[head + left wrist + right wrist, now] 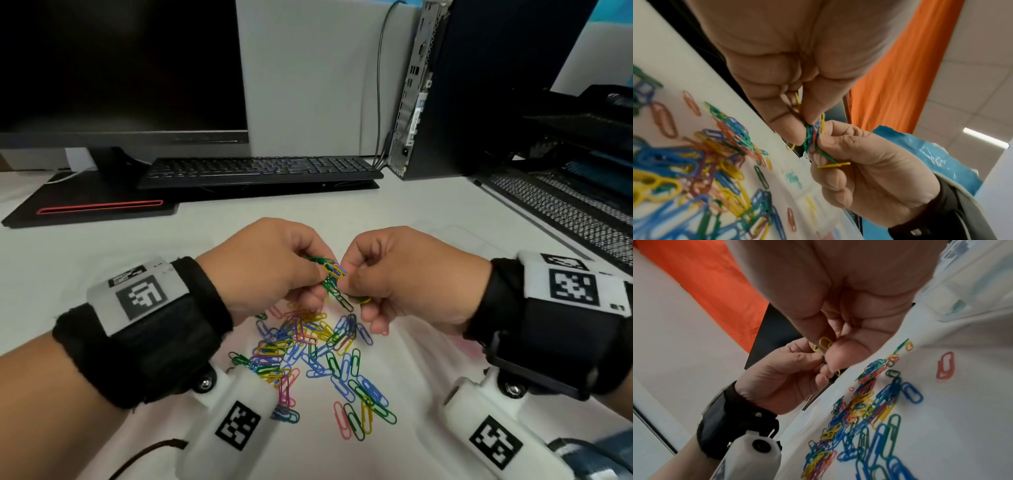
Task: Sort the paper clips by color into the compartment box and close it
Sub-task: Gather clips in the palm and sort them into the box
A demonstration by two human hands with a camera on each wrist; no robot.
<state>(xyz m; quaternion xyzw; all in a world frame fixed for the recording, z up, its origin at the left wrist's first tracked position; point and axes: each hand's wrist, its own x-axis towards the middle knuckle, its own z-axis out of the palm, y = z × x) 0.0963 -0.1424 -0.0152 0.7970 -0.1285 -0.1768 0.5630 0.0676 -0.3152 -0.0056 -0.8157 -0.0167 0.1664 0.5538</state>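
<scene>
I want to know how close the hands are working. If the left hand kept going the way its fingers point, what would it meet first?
Most likely the right hand. The left hand points its fingertips at it across a tangled bunch of clips that both pinch above the pile. Those clips already sit between them.

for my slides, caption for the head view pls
Both hands pinch a tangled clump of clips above the mixed pile.
</scene>
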